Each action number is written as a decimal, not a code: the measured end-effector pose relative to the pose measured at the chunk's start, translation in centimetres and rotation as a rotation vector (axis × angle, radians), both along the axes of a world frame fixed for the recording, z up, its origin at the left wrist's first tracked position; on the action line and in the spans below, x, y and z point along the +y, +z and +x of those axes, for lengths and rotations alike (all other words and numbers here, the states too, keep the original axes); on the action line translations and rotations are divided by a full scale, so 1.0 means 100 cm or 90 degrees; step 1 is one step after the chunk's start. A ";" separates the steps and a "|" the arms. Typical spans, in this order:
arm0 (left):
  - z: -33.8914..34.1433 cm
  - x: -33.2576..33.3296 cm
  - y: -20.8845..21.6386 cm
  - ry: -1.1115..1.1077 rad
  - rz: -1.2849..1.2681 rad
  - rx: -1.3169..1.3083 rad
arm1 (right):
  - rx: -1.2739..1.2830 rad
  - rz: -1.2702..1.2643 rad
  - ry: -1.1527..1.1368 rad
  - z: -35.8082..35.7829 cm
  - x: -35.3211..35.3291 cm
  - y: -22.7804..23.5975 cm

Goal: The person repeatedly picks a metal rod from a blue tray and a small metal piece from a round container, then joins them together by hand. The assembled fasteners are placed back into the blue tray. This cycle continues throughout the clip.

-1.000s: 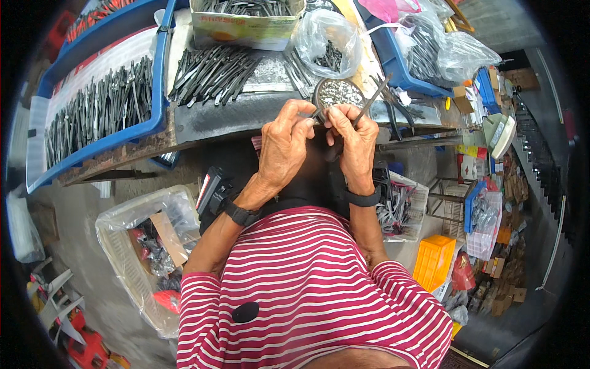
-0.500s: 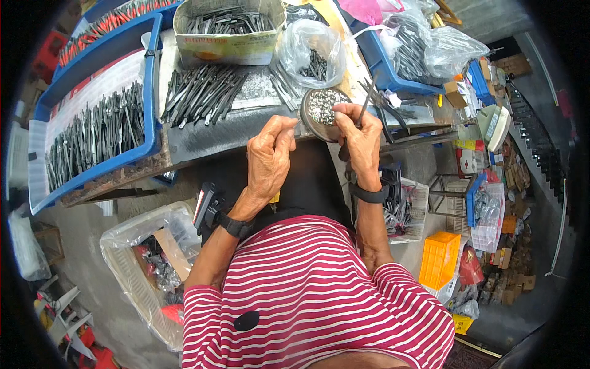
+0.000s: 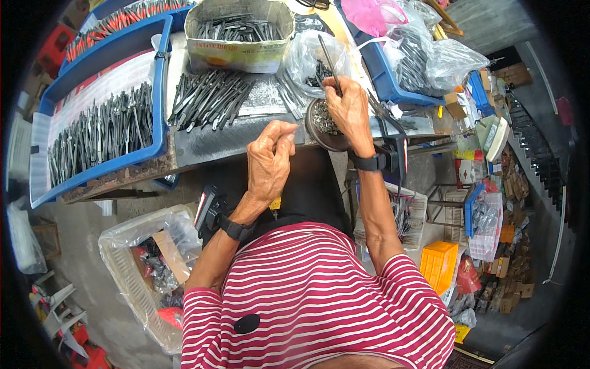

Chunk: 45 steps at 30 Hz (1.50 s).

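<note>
I see my right hand (image 3: 350, 111) out over the round dish (image 3: 324, 123) at the near edge of the desk (image 3: 209, 138), its grip clenched around a thin dark metal tool (image 3: 329, 58) that sticks up and away toward the far side. The tool is slim, straight and dull grey, much like the loose pieces all around. The dish is shallow and dark, filled with tiny grey metal bits, and it sits just right of my left hand (image 3: 270, 161). My left hand hovers nearer to me, thumb and fingertips pinched together; something very small may sit between them, but I cannot tell. Left of it a spread of dark metal tools (image 3: 209, 98) lies flat on the desk, and farther left a blue tray (image 3: 161, 86) carries many more in a row. At the far side stands a cardboard box (image 3: 239, 58) of the same pieces, with a clear plastic bag (image 3: 304, 58) just to its right, behind the dish. Each wrist wears a black band.
</note>
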<state>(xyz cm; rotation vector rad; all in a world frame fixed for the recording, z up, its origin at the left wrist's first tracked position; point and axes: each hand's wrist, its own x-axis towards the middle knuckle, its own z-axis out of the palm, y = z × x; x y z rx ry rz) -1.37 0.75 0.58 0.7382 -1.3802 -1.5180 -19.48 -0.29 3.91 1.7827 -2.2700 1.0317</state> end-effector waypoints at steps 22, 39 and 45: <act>0.005 -0.004 -0.003 -0.026 0.041 0.065 | 0.113 0.006 -0.006 -0.019 -0.019 -0.019; 0.004 -0.011 0.009 -0.070 0.176 0.266 | -0.406 0.082 0.185 0.040 0.038 0.018; 0.003 -0.010 0.006 -0.048 0.188 0.263 | -0.326 0.048 0.289 0.046 0.048 0.016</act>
